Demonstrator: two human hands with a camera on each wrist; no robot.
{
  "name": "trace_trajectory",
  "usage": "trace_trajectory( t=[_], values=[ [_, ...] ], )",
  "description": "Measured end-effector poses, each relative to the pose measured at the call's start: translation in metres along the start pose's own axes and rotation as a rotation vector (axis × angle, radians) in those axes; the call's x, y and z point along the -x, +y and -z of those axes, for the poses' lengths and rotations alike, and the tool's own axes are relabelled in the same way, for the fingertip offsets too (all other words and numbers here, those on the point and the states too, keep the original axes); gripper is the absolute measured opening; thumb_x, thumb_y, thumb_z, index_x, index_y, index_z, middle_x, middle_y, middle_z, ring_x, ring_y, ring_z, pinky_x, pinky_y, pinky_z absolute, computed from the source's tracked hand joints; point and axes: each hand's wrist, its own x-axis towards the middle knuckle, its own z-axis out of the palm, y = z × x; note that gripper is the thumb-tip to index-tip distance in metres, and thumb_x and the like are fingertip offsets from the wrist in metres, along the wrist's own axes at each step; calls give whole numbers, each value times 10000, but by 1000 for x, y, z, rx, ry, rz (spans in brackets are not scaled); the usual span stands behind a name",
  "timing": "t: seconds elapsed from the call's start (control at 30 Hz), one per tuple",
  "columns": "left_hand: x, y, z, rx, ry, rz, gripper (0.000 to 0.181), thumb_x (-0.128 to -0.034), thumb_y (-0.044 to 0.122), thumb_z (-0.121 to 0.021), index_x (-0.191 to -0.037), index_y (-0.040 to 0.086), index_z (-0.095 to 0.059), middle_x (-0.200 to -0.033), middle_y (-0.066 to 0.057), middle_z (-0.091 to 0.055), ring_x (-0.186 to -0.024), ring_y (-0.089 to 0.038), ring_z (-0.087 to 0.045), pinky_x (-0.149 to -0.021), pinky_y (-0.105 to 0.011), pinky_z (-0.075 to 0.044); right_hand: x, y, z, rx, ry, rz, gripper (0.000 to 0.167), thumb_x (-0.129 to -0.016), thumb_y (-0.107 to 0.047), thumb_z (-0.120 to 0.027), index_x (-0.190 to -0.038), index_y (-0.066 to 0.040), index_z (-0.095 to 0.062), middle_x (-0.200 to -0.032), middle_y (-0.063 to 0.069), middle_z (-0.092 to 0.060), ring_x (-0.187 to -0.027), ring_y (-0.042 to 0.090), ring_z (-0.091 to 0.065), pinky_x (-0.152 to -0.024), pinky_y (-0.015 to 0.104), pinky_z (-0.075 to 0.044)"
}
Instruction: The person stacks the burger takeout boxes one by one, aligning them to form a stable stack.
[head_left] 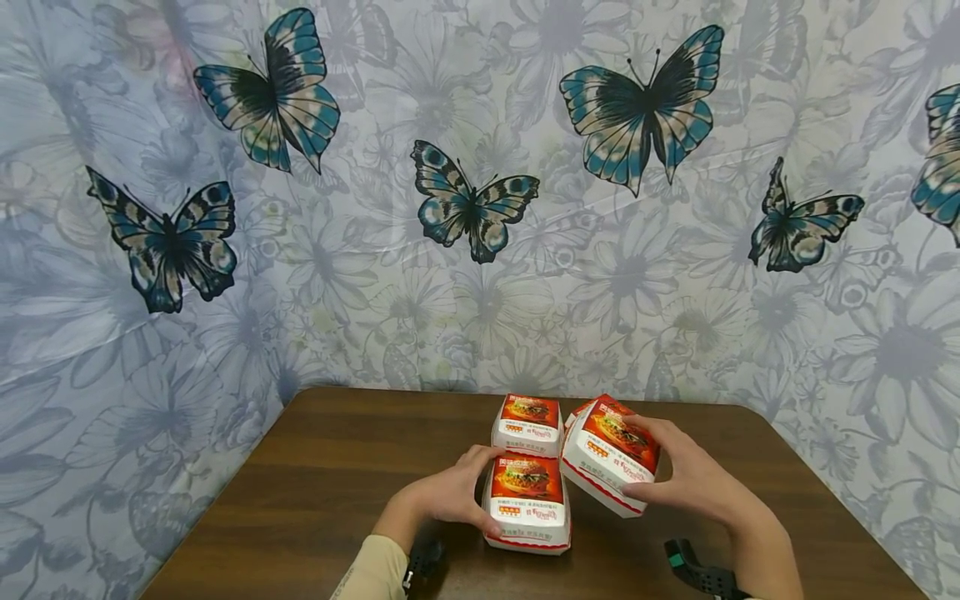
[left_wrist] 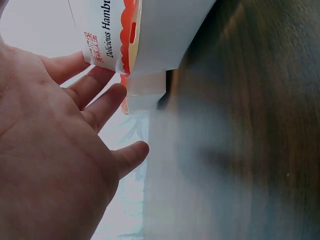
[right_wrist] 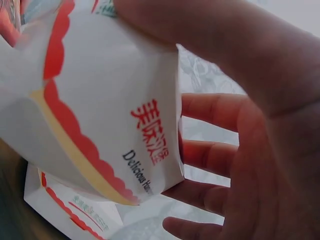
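My right hand (head_left: 693, 475) grips a red and white burger box (head_left: 611, 450), which is tilted and raised, its thumb on the near side. In the right wrist view the fingers (right_wrist: 210, 155) lie along the side of that box (right_wrist: 115, 110). The left hand (head_left: 450, 492) holds the front left box (head_left: 527, 504) by its left side, thumb at the near corner; the left wrist view shows fingertips (left_wrist: 102, 70) against a box (left_wrist: 105, 30). Directly behind the front left box stands another box (head_left: 528, 423). A further box (head_left: 576, 412) is mostly hidden behind the tilted one.
The boxes are on a brown wooden table (head_left: 337, 467). Behind the table hangs a patterned cloth (head_left: 360, 317) with flowers and butterflies. A black band (head_left: 701, 571) is at the right wrist, and another dark device (head_left: 423, 560) at the left.
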Motion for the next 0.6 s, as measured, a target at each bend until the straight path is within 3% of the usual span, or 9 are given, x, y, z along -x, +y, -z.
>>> trace_trajectory(
  t=[0.27,0.5,0.6],
  values=[
    [0,-2,0,27,-1,-17,1090,-719,411,-891,-1554,163,-237,-1474,-19,-304,-1350,-203,-377,-1093,-356,-405,-7,-12,-9,-30,-33,42,851,-748,-460,-856,-1469,-247,-457,-1463,116,-488,-1296,368,-468,-944,590,-446],
    [-1,-1,-2,46,15,-20,1076,-717,411,-893,-1542,147,-255,-1460,-30,-304,-1339,-206,-373,-1101,-332,-388,-17,-22,-26,-141,-134,56,812,-765,-463,-847,-1455,-267,-467,-1470,46,-474,-1260,243,-479,-893,310,-504],
    [-1,-1,-3,44,21,-12,1081,-717,416,-890,-1543,134,-253,-1457,-32,-306,-1336,-205,-372,-1103,-327,-385,-19,-26,-29,-188,-169,57,801,-769,-447,-848,-1452,-261,-472,-1476,62,-464,-1251,250,-474,-863,265,-508]
  ],
)
